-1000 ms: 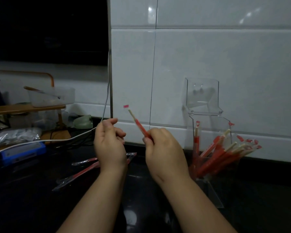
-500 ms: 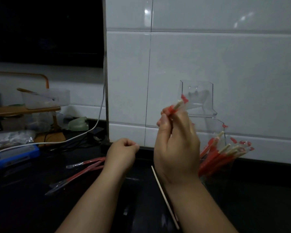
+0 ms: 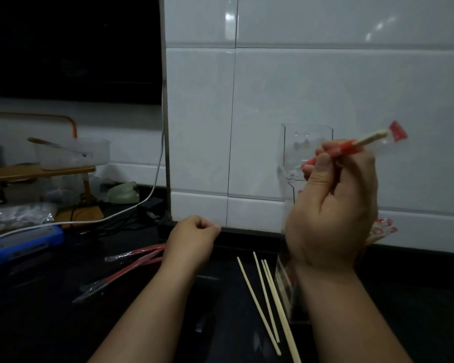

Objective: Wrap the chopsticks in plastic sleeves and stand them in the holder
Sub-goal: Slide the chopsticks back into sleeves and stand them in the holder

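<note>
My right hand [image 3: 330, 205] is raised in front of the clear holder [image 3: 306, 148] and grips a sleeved chopstick [image 3: 362, 142] in a red and clear plastic sleeve, its tip pointing up and right. The hand hides most of the holder; tips of wrapped chopsticks [image 3: 383, 226] show at its right. My left hand [image 3: 192, 239] hovers over the black counter with fingers curled and nothing in it. Several bare wooden chopsticks [image 3: 265, 297] lie on the counter between my forearms. Empty red sleeves [image 3: 134, 263] lie to the left.
A white tiled wall [image 3: 299, 87] rises behind the holder. At the left are a blue box [image 3: 24, 242], a white cable [image 3: 131, 208], a plastic bag [image 3: 16, 216] and a wooden rack with a clear tub [image 3: 71, 153].
My right hand has carried the sleeved chopstick up and to the right, in front of the holder. My left hand has let go and dropped toward the counter. The bare chopsticks have come into view.
</note>
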The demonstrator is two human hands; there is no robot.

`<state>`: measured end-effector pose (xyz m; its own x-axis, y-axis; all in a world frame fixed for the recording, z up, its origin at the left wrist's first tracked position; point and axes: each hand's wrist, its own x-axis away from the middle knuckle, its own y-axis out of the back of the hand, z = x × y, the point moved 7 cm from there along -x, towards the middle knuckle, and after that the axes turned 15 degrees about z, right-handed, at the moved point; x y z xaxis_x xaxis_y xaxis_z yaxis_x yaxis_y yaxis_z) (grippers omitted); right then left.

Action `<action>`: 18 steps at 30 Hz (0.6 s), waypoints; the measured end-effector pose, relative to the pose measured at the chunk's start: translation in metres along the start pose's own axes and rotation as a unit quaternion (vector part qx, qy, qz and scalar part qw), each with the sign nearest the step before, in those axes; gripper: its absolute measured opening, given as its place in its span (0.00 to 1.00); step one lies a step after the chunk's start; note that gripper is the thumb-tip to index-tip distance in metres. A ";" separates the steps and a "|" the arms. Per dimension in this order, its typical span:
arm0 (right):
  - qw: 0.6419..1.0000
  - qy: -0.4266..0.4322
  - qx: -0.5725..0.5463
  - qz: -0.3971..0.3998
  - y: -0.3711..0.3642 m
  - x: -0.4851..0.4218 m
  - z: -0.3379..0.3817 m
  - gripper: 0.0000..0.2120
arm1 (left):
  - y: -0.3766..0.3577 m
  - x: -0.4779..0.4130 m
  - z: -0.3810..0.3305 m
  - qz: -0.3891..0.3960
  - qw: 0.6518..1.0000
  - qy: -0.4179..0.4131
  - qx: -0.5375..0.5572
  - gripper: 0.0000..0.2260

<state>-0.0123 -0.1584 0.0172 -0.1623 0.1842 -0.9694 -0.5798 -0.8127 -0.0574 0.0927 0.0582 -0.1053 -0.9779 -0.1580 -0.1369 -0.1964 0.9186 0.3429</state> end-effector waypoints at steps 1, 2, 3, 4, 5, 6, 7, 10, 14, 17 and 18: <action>1.000 -0.014 0.014 0.002 0.000 -0.001 -0.002 0.10 | 0.000 0.000 0.000 0.001 1.000 0.000 0.000 0.07; 0.999 -0.031 0.030 0.007 0.001 -0.001 -0.004 0.10 | -0.001 0.000 0.000 0.002 1.000 0.000 -0.001 0.07; 0.998 -0.047 0.045 0.014 0.000 -0.001 -0.006 0.10 | -0.001 0.000 0.000 0.003 1.000 0.000 -0.002 0.07; 0.996 -0.064 0.055 0.025 -0.001 -0.001 -0.009 0.09 | -0.001 -0.001 0.000 0.003 1.000 -0.002 -0.004 0.06; 0.994 -0.082 0.061 0.037 -0.003 -0.001 -0.013 0.08 | -0.001 -0.001 0.000 0.003 1.000 -0.003 -0.007 0.06; 0.991 -0.101 0.066 0.052 -0.005 0.000 -0.017 0.08 | -0.001 -0.001 0.001 0.004 1.000 -0.003 -0.009 0.05; 0.987 -0.124 0.074 0.067 -0.007 0.000 -0.022 0.08 | -0.001 -0.002 0.001 0.005 1.000 -0.003 -0.010 0.05; 0.971 -0.193 0.089 0.107 -0.011 0.001 -0.034 0.16 | -0.001 -0.002 0.002 0.003 1.000 -0.004 -0.010 0.05; 0.978 -0.175 0.062 0.097 -0.009 0.001 -0.030 0.19 | 0.000 -0.001 0.000 0.004 1.000 -0.004 -0.017 0.04; 0.985 -0.139 0.065 0.077 -0.006 0.000 -0.023 0.11 | 0.000 0.000 0.000 0.005 1.000 -0.005 -0.024 0.04; 0.988 -0.120 0.070 0.069 -0.005 -0.001 -0.019 0.09 | 0.000 0.000 -0.001 0.005 1.000 -0.006 -0.025 0.04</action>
<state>0.0064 -0.1648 0.0138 -0.4211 0.2166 -0.8808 -0.6414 -0.7578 0.1203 0.0930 0.0580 -0.1046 -0.9791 -0.1442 -0.1433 -0.1899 0.9005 0.3911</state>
